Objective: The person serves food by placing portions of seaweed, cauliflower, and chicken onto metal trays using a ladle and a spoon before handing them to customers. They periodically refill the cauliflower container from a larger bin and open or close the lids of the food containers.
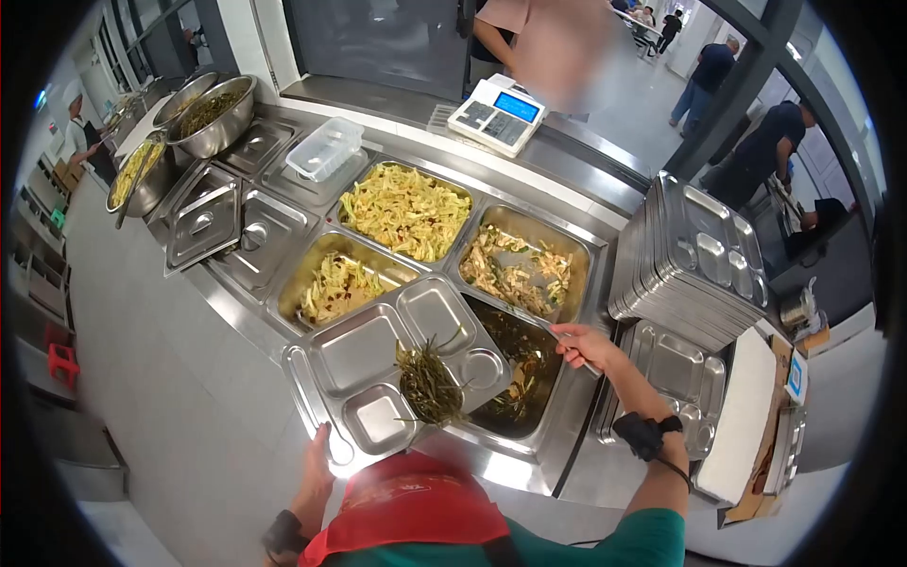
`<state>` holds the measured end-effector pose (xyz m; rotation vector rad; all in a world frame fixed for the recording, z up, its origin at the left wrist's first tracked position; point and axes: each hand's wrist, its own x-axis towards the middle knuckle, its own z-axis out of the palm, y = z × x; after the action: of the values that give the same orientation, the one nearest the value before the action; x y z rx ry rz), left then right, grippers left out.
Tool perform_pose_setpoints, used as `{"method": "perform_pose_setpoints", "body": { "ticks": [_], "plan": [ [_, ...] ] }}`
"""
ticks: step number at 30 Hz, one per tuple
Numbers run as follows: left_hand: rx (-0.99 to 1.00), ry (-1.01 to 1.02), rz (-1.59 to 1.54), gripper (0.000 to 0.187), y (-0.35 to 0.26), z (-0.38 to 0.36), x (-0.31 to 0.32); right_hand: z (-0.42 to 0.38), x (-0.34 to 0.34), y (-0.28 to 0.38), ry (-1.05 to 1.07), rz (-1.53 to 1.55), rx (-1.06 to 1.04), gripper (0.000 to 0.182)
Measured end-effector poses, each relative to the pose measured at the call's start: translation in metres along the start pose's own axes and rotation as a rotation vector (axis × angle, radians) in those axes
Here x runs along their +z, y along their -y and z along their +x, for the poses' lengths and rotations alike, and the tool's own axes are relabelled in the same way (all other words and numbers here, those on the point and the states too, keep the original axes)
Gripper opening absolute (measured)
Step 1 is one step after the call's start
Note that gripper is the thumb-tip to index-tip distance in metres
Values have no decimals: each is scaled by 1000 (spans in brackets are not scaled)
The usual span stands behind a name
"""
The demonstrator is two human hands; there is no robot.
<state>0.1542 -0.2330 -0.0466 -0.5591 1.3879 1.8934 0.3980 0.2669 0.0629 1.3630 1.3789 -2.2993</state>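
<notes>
My left hand grips the near left edge of a steel compartment tray. A heap of dark green shredded vegetable lies in one of the tray's near compartments; the other compartments are bare. My right hand is closed around the long metal handle of a serving utensil, whose head I cannot make out. Below that hand is a deep steel pan with dark liquid and scraps of greens, partly covered by the tray. Beyond it sits a pan of mixed sliced food.
Two pans hold yellow-green shredded vegetable. Stacked steel trays rise at the right. A scale stands on the ledge, with a person in pink behind it. Pan lids, a plastic box and metal bowls occupy the left.
</notes>
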Motion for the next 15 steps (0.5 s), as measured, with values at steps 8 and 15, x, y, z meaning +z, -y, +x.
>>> {"method": "perform_pose_setpoints", "body": {
  "ticks": [8,15],
  "plan": [
    [13,60,14,29,-9,-5,64,-13,12,-42,10,512,-118,41],
    [-30,219,16,35,-1,25,94,-41,6,-49,-141,476,-258,42]
  ]
}}
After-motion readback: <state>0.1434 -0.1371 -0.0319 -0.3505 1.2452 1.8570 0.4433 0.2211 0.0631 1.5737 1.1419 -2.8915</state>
